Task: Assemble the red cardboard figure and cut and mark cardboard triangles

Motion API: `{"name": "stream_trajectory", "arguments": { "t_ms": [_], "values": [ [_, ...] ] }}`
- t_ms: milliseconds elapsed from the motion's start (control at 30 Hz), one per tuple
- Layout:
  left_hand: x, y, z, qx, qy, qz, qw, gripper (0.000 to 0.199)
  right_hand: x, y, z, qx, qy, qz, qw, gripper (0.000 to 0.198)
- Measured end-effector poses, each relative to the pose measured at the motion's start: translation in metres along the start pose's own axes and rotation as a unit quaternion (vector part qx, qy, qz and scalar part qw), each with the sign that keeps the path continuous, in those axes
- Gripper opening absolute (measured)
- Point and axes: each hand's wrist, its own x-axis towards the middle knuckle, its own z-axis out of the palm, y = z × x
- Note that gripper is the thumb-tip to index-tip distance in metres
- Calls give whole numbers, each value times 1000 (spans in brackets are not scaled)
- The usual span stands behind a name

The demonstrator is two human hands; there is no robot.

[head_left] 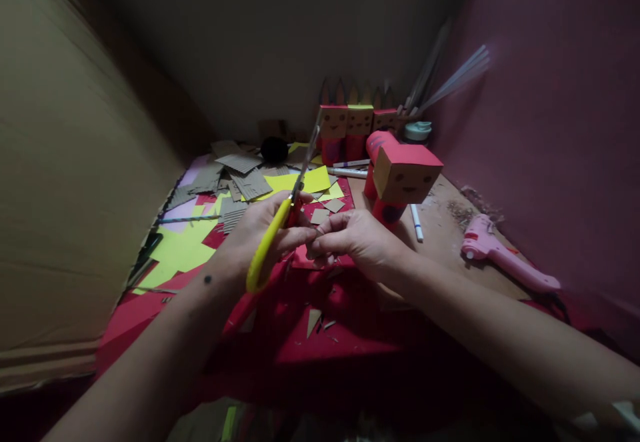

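A pair of scissors with a yellow handle rests in my left hand, its blades pointing up and away. The left fingertips meet those of my right hand over the middle of the table. My right thumb and fingers are pinched together, and whatever small piece they hold is hidden. Just beneath the hands lies a piece of red paper. Beyond my right hand stands a red figure with a box-shaped cardboard head, a drawn face and a red top.
Similar box-headed figures stand at the back. Corrugated cardboard scraps and yellow paper lie to the left. A pink glue gun and a marker lie right, with clear sticks behind. Cardboard walls rise alongside.
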Motion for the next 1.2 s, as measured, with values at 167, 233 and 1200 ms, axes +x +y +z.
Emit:
{"name": "stream_trajectory", "arguments": {
  "t_ms": [167,233,1200],
  "values": [
    [11,-19,-2,-92,-12,-50,994,40,3,6,-7,40,-27,0,999,4],
    [14,-26,-3,-153,-2,-75,985,47,4,8,-9,87,-30,7,996,10],
    [12,-48,6,-232,55,-91,967,53,7,20,-4,175,50,40,982,11]
  ]
}}
